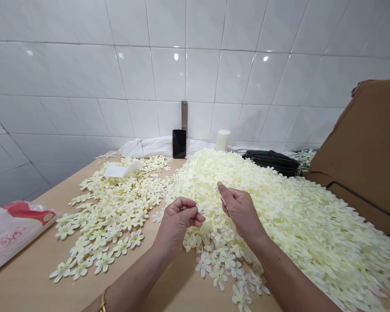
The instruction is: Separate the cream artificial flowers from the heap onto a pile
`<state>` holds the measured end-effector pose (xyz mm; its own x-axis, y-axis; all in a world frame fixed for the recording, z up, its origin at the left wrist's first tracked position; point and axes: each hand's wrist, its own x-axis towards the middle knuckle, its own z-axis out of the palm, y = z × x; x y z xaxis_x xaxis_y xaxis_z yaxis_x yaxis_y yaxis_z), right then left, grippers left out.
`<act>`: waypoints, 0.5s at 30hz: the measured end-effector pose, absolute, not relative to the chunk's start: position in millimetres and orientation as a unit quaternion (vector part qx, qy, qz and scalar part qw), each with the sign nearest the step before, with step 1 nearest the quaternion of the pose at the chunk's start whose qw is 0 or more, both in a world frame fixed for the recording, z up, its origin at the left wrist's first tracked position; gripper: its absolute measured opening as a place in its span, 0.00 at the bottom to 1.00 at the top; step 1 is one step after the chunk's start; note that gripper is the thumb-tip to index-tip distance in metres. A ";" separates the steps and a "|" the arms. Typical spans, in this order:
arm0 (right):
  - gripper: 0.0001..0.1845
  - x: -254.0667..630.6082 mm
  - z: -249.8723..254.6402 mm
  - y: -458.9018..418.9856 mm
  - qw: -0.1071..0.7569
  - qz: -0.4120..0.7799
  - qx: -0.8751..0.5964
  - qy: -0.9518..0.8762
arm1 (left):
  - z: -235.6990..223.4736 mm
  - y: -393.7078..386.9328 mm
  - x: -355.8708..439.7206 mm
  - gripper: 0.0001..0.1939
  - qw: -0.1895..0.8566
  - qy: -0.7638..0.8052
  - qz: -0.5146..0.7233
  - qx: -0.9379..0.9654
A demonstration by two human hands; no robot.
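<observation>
My left hand point(181, 216) is closed in a pinch, thumb against the fingertips, low over the front of a big heap of pale cream artificial flowers point(279, 208). What sits in that pinch is too small to make out against the white petals. A short gap to the right, my right hand point(242, 212) is also closed, its thumb pressed along the curled index finger and pointing up. Anything inside it is hidden. Below and between the hands, several loose flowers point(218, 275) lie on the wooden table point(172, 286).
A thinner spread of flowers point(100, 234) lies left, with a white paper point(123, 168) on it. A red-and-white plastic packet point(16, 229) is at the left edge. Behind stand a phone point(179, 144), a white cylinder point(222, 140) and a black pouch point(273, 161). Cardboard point(367, 143) rises right.
</observation>
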<state>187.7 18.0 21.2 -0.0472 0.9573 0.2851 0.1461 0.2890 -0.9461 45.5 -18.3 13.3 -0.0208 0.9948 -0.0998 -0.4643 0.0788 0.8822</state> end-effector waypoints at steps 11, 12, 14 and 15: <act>0.27 175.5 21.8 6.8 0.385 0.512 -0.420 -0.643 | 12.8 -20.3 50.8 0.11 0.624 0.394 0.578 0.347; 0.26 177.3 23.2 7.3 0.406 0.475 -0.437 -0.647 | 12.3 -19.5 50.0 0.12 0.623 0.401 0.578 0.341; 0.25 182.8 27.2 8.8 0.442 0.352 -0.471 -0.678 | 11.2 -18.0 48.5 0.12 0.626 0.408 0.574 0.335; 0.23 186.3 29.3 9.9 0.449 0.271 -0.490 -0.696 | 10.6 -17.4 47.9 0.12 0.628 0.408 0.571 0.336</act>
